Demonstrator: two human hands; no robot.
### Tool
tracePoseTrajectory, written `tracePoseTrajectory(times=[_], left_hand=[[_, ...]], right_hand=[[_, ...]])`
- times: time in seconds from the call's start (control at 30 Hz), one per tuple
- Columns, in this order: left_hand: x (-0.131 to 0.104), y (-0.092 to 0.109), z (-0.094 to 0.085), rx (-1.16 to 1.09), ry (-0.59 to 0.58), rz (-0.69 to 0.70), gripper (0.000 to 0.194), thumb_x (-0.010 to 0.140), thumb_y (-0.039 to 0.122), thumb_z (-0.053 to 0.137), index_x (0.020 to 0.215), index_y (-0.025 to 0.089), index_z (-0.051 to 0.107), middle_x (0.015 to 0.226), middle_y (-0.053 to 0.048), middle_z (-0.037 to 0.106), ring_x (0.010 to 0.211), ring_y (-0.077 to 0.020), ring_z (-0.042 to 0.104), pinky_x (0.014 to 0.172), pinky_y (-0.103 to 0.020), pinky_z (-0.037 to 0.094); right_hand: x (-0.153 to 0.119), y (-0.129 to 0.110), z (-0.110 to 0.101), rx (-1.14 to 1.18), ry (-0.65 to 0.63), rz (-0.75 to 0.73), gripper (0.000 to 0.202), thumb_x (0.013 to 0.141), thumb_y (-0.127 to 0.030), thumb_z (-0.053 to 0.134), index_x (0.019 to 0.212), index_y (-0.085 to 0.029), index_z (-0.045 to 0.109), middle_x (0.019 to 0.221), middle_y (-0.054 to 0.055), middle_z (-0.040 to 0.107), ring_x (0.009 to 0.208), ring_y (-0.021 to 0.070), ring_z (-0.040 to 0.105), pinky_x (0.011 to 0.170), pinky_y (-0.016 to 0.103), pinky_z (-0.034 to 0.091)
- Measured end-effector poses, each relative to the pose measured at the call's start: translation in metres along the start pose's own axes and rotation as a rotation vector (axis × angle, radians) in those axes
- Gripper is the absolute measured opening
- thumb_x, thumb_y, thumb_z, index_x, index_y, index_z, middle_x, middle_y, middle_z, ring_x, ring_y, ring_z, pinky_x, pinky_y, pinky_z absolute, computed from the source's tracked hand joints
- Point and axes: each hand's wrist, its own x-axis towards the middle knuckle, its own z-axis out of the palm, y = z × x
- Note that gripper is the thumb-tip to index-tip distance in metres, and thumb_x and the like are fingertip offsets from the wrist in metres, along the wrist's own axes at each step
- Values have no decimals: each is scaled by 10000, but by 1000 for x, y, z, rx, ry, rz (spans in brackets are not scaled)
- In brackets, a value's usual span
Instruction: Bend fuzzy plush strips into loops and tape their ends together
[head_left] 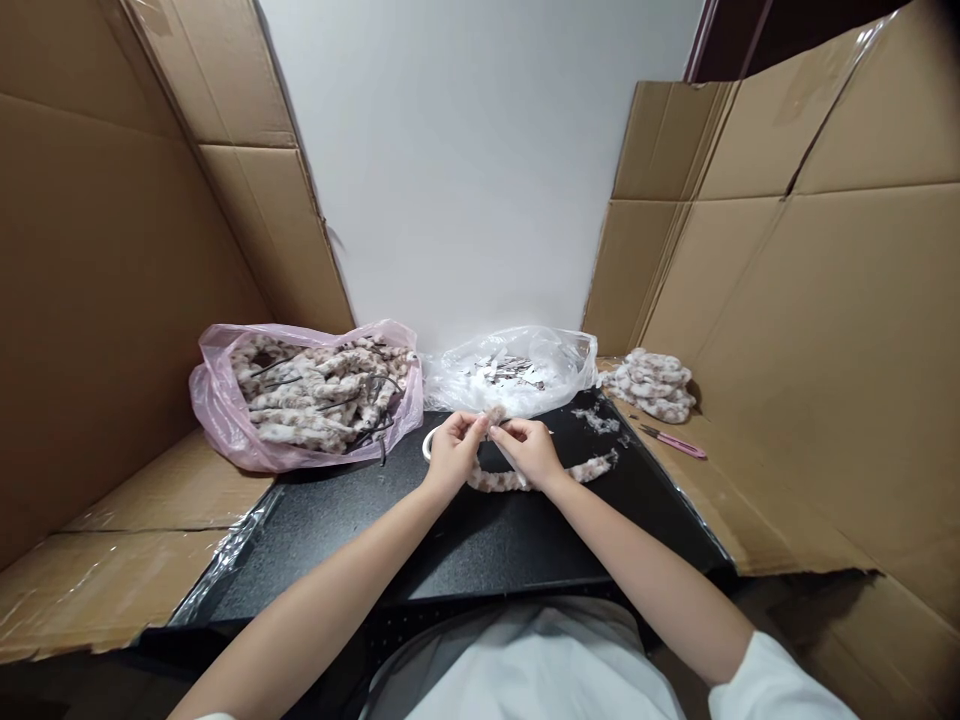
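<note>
Both hands meet over the middle of the black table. My left hand point(454, 447) pinches one side of the end of a fluffy, brown-and-white spotted strip point(493, 481). My right hand point(531, 450) pinches the same end from the other side, and a thin white piece shows beneath its fingers. The strip curves below the hands and lies on the table toward the right, past my right wrist. Beside my left hand a white ring-shaped item point(428, 445) is partly hidden.
A pink bag point(217, 425) of fluffy strips with dark cords stands left. Behind the hands lies a clear bag point(574, 352) with small metallic pieces. On the right are stacked fluffy strips point(654, 385), pink-handled snips point(679, 443) and fluff scraps point(598, 420). Cardboard walls point(847, 330) flank the table point(322, 550).
</note>
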Motion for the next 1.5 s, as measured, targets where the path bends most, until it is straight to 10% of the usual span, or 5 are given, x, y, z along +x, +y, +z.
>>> tracePoseTrajectory(times=[0.37,0.47,0.6,1.07,1.5], left_hand=[[5,22,-10,306,-133,157,278,809,412,607,721,150,582,548,34,486,490,-85,400,476,-206,305],[5,39,-6,524,-318,344,207,853,318,565,725,156,566,542,47,461,484,-76,375,494,-199,303],[4,59,1,742,-541,586,147,887,225,512,756,164,532,659,24,538,545,-83,458,552,-198,366],[1,46,2,1225,-683,1275,244,925,64,337,805,135,537,780,-71,587,710,-171,566,649,-301,507],[-6,25,-8,917,-601,1207,131,936,115,414,909,144,539,850,-70,635,763,-159,594,681,-282,496]], right_hand=[[41,-15,-45,-30,-19,32,277,721,-315,641,948,-159,671,949,69,675,830,178,595,759,307,460],[64,-29,-54,126,-293,-46,225,792,-290,563,960,-173,658,960,47,666,906,161,588,857,302,427],[76,-34,-53,102,-719,240,207,805,-254,524,672,-137,631,615,-10,578,606,103,506,648,241,411],[40,-13,-70,405,-1060,824,176,801,-250,537,670,-133,549,504,-50,480,358,30,229,353,159,236],[18,-11,-47,489,-402,669,94,629,-146,737,642,-104,655,573,-2,615,556,80,544,544,185,419]])
